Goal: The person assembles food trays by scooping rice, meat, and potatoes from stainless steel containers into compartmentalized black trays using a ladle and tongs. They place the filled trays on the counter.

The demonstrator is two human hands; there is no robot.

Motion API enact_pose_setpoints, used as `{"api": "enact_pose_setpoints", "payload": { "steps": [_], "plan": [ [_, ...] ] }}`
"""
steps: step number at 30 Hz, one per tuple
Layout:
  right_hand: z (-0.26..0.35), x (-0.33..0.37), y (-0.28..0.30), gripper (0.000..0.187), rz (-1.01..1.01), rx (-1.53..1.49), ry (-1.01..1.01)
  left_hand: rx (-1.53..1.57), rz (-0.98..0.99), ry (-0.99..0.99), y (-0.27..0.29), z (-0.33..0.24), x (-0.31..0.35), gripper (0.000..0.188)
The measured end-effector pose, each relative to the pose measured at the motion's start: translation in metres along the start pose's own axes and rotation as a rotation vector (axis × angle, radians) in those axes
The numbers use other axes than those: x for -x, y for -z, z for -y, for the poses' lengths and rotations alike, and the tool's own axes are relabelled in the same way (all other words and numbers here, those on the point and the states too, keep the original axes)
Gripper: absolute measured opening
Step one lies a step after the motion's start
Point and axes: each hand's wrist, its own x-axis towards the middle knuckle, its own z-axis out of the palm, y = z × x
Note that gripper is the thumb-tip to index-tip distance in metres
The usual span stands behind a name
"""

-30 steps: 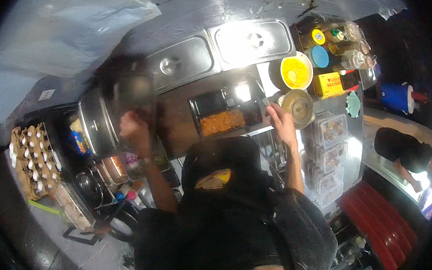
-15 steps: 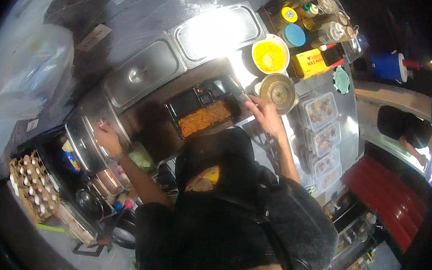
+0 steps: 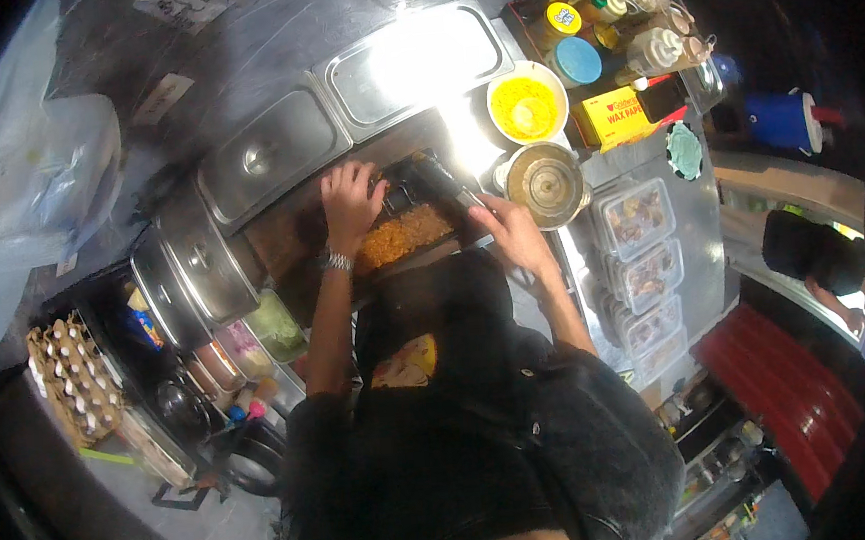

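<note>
Left hand point(image 3: 349, 201): fingers spread and curled, resting at the far left edge of a dark tray of orange shredded food point(image 3: 405, 235) set into the steel counter point(image 3: 646, 170), below two lidded steel pans point(image 3: 274, 153). Right hand point(image 3: 510, 232): closed around a dark utensil point(image 3: 438, 181) that slants up over the tray's right end, just beside a round metal bowl point(image 3: 547, 184). Nearby: a bowl of yellow food point(image 3: 528, 108), stacked clear lidded containers point(image 3: 635, 218), an egg carton point(image 3: 67, 381) far left.

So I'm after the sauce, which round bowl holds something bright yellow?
The white bowl farther from the person; the metal bowl beside the right hand holds something brownish.
</note>
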Motion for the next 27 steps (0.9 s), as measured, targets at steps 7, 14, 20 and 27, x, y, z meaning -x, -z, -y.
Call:
{"api": "enact_pose_setpoints", "payload": {
  "steps": [7, 14, 20, 27],
  "plan": [
    [-0.001, 0.008, 0.021, 0.058, -0.031, -0.002, -0.027, -0.174, 0.145, -0.058, -0.026, 0.005, -0.013, 0.026],
    [-0.025, 0.005, 0.027, 0.058, -0.032, 0.02, 0.005, -0.134, 0.102, -0.119, -0.016, -0.006, -0.018, 0.019],
    [-0.031, 0.004, 0.029, 0.055, -0.058, 0.024, 0.075, 0.063, 0.192, -0.231, -0.007, 0.008, -0.024, 0.022],
    [-0.032, 0.009, 0.038, 0.053, -0.056, 0.032, 0.071, 0.123, 0.294, -0.209, 0.001, -0.007, -0.025, 0.018]
  ]
}}
